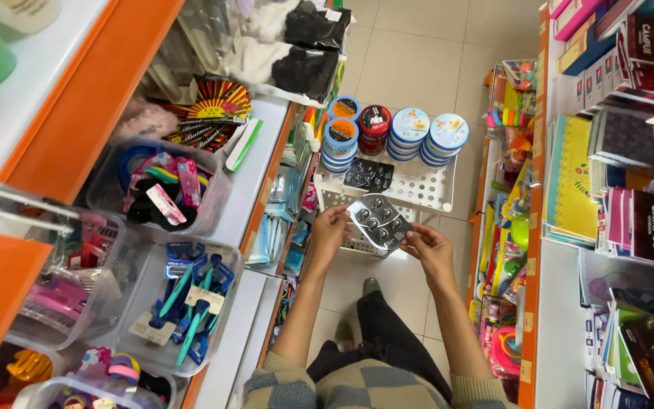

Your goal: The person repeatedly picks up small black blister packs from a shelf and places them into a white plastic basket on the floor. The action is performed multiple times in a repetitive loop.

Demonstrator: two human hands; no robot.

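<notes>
We are holding a flat grey plastic blister card of round black pieces between both hands. Our left hand is pinching its upper-left edge and our right hand its lower-right corner, so its long axis is running diagonally between the fingertips, above the white perforated plastic basket.

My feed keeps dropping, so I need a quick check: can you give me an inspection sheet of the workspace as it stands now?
Surface: white perforated plastic basket on the tiled floor aisle.
Job's things: grey blister card of round black pieces, held over the basket; a second dark card lies in the basket.
Clutter: stacks of round flat tins at the basket's far edge.
Grippers: left hand and right hand each grip a card edge.
Cables: nothing seen.
Surroundings: clear bins of hair accessories left; notebooks right.
</notes>
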